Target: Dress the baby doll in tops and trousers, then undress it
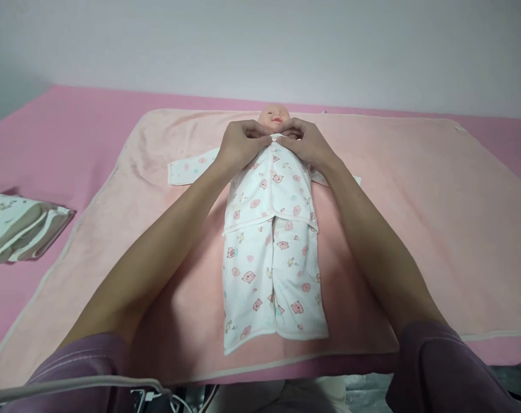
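A baby doll (274,116) lies on its back on a peach blanket (415,201), head pointing away from me. It wears a white top (271,192) and white trousers (271,275) printed with pink bears. My left hand (242,143) and my right hand (306,141) meet at the top's collar, just under the doll's chin. Both hands have their fingers curled and pinched on the collar edges. The doll's own arms and feet are hidden inside the clothes.
The blanket lies on a pink bed sheet (49,132) against a pale wall. A folded patterned cloth (19,229) sits at the left edge. A grey cable (71,385) runs along the bottom left.
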Demonstrator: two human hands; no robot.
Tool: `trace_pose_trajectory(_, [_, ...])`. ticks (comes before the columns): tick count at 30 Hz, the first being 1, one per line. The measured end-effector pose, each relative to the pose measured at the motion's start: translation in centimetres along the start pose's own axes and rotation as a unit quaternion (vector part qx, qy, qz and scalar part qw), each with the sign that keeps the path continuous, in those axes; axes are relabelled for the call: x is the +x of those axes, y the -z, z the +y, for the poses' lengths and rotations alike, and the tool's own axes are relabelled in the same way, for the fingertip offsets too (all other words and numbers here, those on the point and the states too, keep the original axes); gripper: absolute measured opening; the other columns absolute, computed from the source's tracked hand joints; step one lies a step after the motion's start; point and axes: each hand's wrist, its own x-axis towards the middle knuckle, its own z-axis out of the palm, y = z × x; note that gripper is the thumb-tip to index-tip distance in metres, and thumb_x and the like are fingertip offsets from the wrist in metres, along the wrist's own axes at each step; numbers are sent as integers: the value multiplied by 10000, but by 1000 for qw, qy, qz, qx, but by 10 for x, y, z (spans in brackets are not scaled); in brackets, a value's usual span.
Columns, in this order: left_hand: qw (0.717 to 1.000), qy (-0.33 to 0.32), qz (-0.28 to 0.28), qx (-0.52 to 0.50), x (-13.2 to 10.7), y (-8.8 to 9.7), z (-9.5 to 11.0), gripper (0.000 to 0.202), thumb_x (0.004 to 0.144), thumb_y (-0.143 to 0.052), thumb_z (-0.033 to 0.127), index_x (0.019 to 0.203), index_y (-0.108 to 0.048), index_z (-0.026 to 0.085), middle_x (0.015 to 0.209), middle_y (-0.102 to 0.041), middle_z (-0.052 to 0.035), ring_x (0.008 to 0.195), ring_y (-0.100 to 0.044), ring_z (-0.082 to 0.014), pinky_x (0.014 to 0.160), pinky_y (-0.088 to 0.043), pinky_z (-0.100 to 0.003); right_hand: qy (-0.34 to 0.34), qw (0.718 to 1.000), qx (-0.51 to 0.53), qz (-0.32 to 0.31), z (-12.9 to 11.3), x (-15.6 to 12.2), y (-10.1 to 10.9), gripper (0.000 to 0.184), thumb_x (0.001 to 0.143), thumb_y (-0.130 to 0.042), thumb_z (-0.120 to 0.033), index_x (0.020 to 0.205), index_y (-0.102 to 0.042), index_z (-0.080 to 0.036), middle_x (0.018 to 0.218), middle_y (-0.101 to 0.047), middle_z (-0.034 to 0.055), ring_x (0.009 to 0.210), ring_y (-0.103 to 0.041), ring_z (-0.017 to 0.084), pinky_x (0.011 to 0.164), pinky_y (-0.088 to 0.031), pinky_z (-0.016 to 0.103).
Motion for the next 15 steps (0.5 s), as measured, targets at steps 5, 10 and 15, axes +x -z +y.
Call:
trace_pose_trajectory(5, [1000,17,15,-8,-2,-3,8,145,877,-825,165,957,-707,192,992,-740,-80,1148,-738,-301,1106,-612,-495,11,998,-7,60,11,1,-16,346,888,-882,-485,1053,-673,-263,1042,-730,36,976,-652,224,982,-631,444])
trace_pose_trajectory(10, [998,55,7,8,-1,0,9,98,944,-787,189,922,-692,202,1039,-743,-77,1102,-726,-279,1071,-610,-478,2,995,-28,97,15,3,-18,338,911,-861,-475,1075,-663,-255,1130,-731,48,988,-645,215,990,-609,425])
trace_pose_trajectory(15, [999,51,3,16,0,0,6,166,973,-751,223,858,-632,206,997,-717,-74,1037,-686,-249,1005,-607,-440,8,992,-48,117,10,-1,-18,294,949,-835,-472,1035,-661,-251,1216,-712,52,976,-614,195,997,-593,411])
